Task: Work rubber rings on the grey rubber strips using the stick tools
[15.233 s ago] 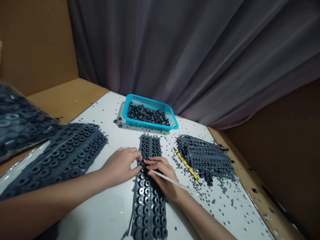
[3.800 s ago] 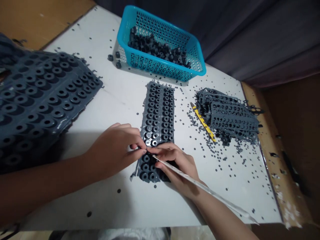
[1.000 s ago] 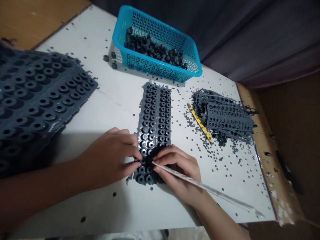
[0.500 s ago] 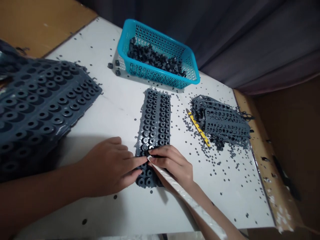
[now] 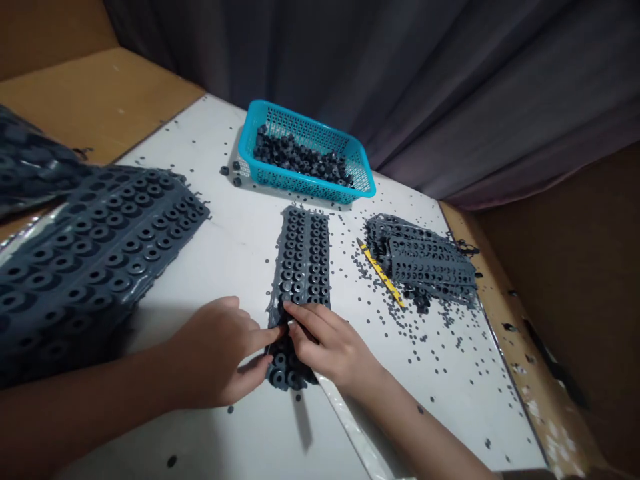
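Note:
A narrow dark-grey rubber sheet (image 5: pixel 303 267) with rows of round, holed bushings lies on the white table. My left hand (image 5: pixel 220 353) grips its left edge near the bottom, index finger and thumb against the sheet, other fingers curled. In my right hand (image 5: pixel 330 343) is a long white stick (image 5: pixel 350 423) that looks wrapped in tape or film. The stick's tip shows beside my left index fingertip, over the bushings. My right fingers reach across the sheet and hide part of its lower rows.
A blue basket (image 5: pixel 310 184) of loose black bushings stands behind the sheet. Larger bushing sheets (image 5: pixel 95 247) lie at left, beside a dark filled bag (image 5: pixel 35 163). At right are punched-out sheets (image 5: pixel 430 260), a yellow pen-like tool (image 5: pixel 381 275) and scattered small black discs.
The view has tilted up, so the basket and curtain sit lower. My right hand has shifted slightly left over the sheet, and the stick stands more steeply. My left hand stays at the edge.

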The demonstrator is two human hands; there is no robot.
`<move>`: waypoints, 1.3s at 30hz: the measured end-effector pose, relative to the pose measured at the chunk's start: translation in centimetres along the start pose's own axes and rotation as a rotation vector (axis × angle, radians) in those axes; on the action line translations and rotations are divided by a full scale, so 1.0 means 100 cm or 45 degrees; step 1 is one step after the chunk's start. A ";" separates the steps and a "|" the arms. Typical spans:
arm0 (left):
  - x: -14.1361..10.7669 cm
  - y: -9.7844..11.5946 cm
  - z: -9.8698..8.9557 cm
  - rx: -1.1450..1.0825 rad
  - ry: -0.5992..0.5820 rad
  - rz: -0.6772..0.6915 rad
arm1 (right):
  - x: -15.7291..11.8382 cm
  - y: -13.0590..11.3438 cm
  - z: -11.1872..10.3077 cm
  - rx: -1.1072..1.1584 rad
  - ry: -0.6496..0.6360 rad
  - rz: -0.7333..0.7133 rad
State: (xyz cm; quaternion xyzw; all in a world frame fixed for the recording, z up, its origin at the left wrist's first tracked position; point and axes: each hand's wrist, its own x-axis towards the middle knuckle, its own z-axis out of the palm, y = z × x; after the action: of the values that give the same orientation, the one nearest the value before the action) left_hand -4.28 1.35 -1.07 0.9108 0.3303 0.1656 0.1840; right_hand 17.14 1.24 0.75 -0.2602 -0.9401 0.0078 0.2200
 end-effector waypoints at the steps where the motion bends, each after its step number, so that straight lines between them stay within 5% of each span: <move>1: 0.000 0.000 0.000 -0.015 0.015 0.002 | -0.001 -0.001 0.002 -0.011 0.001 0.012; 5: -0.003 0.001 0.004 -0.043 0.126 -0.001 | -0.008 0.003 0.012 0.000 0.066 0.214; 10: -0.006 0.000 0.010 -0.041 0.245 -0.004 | -0.005 0.013 0.014 0.293 0.348 0.448; 16: -0.007 -0.002 0.013 -0.046 0.274 0.007 | -0.003 0.011 0.015 0.668 0.237 0.498; 26: -0.006 0.000 0.008 -0.051 0.206 -0.014 | -0.005 0.014 0.012 0.530 0.110 0.420; 39: -0.005 -0.001 0.010 -0.108 0.236 -0.013 | 0.002 0.032 0.008 0.083 -0.016 0.007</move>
State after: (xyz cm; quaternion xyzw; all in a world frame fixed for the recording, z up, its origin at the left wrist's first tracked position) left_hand -4.28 0.88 -2.03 0.8813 0.3433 0.2620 0.1918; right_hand 18.23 4.19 -0.33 -0.2556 -0.9400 0.0408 0.2225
